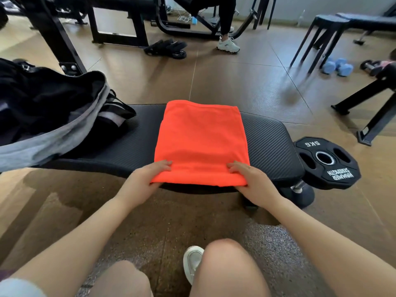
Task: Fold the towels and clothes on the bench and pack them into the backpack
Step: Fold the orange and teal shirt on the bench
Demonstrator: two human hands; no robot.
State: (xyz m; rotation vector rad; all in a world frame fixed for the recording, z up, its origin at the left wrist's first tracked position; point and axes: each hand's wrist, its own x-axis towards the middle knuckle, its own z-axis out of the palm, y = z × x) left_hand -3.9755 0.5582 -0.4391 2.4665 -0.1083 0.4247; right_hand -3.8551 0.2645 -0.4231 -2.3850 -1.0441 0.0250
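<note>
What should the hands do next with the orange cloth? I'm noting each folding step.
Probably lift the near edge and fold it away to the far edge. The left hand and right hand each pinch a near corner of the orange cloth, which lies flat on the bench and looks large beside the open backpack.

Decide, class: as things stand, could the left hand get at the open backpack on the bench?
Probably yes. The left hand grips the orange cloth's near corner, and nothing lies between it and the backpack gaping on the bench.
</note>
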